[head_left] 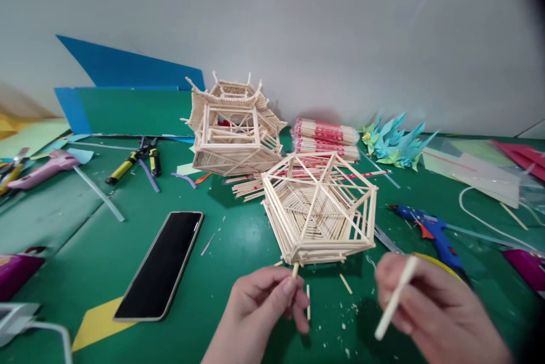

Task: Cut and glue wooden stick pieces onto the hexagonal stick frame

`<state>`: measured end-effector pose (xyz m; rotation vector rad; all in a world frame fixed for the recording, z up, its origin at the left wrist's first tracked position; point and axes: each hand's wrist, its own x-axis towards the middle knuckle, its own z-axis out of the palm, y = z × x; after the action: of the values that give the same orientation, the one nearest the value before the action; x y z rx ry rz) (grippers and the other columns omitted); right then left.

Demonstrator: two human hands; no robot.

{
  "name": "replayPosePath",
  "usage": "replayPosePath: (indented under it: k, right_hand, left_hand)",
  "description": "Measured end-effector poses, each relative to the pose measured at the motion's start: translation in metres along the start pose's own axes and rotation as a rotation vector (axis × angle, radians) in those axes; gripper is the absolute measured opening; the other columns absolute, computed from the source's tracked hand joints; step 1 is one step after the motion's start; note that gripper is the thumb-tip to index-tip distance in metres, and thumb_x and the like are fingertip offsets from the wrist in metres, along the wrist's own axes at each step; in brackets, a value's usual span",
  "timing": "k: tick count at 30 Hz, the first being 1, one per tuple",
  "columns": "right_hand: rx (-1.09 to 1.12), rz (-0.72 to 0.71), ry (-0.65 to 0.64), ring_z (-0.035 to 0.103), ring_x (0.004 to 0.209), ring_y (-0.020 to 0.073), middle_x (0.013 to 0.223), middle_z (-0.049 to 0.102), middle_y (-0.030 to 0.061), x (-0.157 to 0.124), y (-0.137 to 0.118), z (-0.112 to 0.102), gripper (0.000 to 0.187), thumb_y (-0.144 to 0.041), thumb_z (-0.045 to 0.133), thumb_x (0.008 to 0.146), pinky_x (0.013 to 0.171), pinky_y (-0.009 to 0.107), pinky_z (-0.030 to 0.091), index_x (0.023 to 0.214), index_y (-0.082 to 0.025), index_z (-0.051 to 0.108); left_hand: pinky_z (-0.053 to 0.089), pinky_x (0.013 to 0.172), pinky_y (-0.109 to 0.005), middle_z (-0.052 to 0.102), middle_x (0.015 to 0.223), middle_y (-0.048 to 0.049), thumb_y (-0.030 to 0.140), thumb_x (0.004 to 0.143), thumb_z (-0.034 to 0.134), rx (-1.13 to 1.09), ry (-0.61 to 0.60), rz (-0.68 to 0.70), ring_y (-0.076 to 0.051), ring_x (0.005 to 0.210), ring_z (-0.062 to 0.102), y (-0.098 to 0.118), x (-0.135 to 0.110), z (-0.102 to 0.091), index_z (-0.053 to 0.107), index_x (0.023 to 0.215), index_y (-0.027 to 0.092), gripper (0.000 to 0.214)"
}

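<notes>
My left hand (266, 301) pinches a short wooden stick piece (295, 269) between thumb and forefinger, just below the lower edge of a hexagonal frame built of wooden sticks (319, 210). My right hand (430, 310) is closed round a longer pale stick (395, 297) that slants down to the left. A second short stick bit (308, 302) lies on the mat beside my left fingers. Behind the frame stands a taller stick-built pavilion model (232, 128), tipped on its side.
A black phone (160, 264) lies left of my hands on the green mat (106, 239). A blue glue gun (430, 230) is at the right, a pink glue gun (42, 170) and yellow-handled cutters (131, 162) at the left. Packs of sticks (326, 139) and teal paper cranes (394, 142) sit at the back.
</notes>
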<state>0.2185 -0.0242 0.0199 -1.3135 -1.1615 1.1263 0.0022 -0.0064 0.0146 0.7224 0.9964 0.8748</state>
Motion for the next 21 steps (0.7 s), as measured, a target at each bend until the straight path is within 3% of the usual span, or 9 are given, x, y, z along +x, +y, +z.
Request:
replayPosePath:
  k: [1, 3, 6, 16, 21]
  right_hand:
    - [0.082, 0.087, -0.109, 0.048, 0.04, 0.0095, 0.057, 0.057, 0.0005, -0.005, 0.003, 0.014, 0.015, -0.039, 0.063, 0.076, 0.036, 0.021, 0.038, 0.075, -0.024, 0.064]
    - [0.19, 0.187, -0.173, 0.049, 0.041, 0.0078, 0.053, 0.056, -0.0014, -0.007, 0.007, 0.035, 0.016, -0.038, 0.064, 0.076, 0.04, 0.018, 0.038, 0.076, -0.022, 0.064]
    - [0.209, 0.235, -0.127, 0.049, 0.045, 0.0061, 0.057, 0.057, -0.0027, -0.003, 0.011, 0.049, 0.019, -0.038, 0.067, 0.074, 0.044, 0.017, 0.04, 0.074, -0.02, 0.064]
    - [0.033, 0.229, -0.149, 0.057, 0.052, 0.0125, 0.059, 0.06, -0.0004, -0.003, 0.01, 0.057, 0.029, -0.047, 0.063, 0.073, 0.049, 0.022, 0.047, 0.071, -0.019, 0.058]
    - [0.085, 0.198, -0.152, 0.056, 0.051, 0.0112, 0.056, 0.058, -0.0033, -0.001, 0.011, 0.06, 0.023, -0.042, 0.061, 0.077, 0.05, 0.021, 0.045, 0.071, -0.02, 0.055]
  left_hand:
    - [0.041, 0.056, -0.022, 0.068, 0.064, -0.0045, 0.038, 0.071, 0.069, -0.021, -0.002, -0.016, -0.011, 0.053, 0.06, 0.0, 0.001, 0.003, 0.068, 0.07, 0.012, 0.026]
    - [0.042, 0.058, -0.023, 0.068, 0.064, -0.0058, 0.039, 0.068, 0.071, -0.061, -0.024, -0.082, -0.012, 0.057, 0.06, -0.001, 0.003, 0.006, 0.069, 0.069, 0.011, 0.028]
    - [0.042, 0.059, -0.025, 0.067, 0.06, -0.0055, 0.038, 0.066, 0.072, -0.116, -0.065, -0.17, -0.013, 0.053, 0.058, -0.004, 0.002, 0.008, 0.07, 0.067, 0.01, 0.028]
    - [0.042, 0.06, -0.026, 0.069, 0.063, -0.0073, 0.033, 0.074, 0.064, -0.026, -0.12, -0.158, -0.014, 0.054, 0.06, -0.007, 0.001, 0.011, 0.071, 0.066, 0.009, 0.026]
    - [0.044, 0.059, -0.027, 0.069, 0.061, -0.0069, 0.034, 0.073, 0.065, -0.021, -0.118, -0.162, -0.014, 0.052, 0.061, -0.008, 0.002, 0.013, 0.07, 0.066, 0.009, 0.026]
